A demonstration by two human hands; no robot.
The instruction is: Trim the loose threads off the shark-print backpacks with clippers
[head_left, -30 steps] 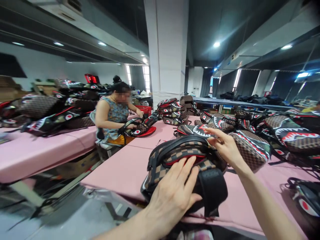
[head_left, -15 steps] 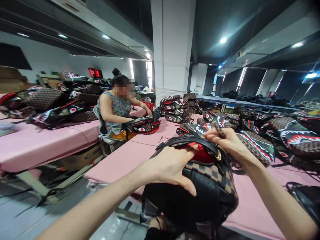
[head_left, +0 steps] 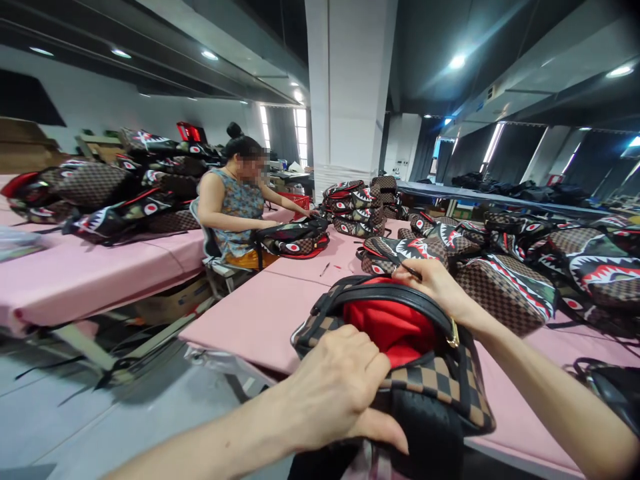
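Note:
A brown-and-black checkered backpack [head_left: 423, 380] with a black back panel stands at the near table edge, its top gaping and red lining [head_left: 385, 327] showing. My left hand [head_left: 345, 380] is closed over the near rim of the opening, fingers curled inside and thumb outside on the black panel. At the far rim, behind the black top handle [head_left: 400, 293], is my right hand [head_left: 440, 287], its fingers bent together. A thin dark item shows at those fingers; its kind cannot be made out. A gold-coloured metal fitting [head_left: 453, 335] sits at the handle's right end.
Shark-mouth backpacks [head_left: 505, 293] lie along the right of the pink table [head_left: 260, 313], with a stack [head_left: 353, 210] farther back. A pen [head_left: 325, 269] lies beyond my backpack. Across the table a seated co-worker [head_left: 235, 200] handles another backpack [head_left: 295, 240]. A black bag [head_left: 613, 393] is at right.
My left hand has gone from spread over the opening to closed on the near rim, pulling it toward me. The mouth gapes wider, showing more red lining. My right hand moved slightly left, onto the far rim.

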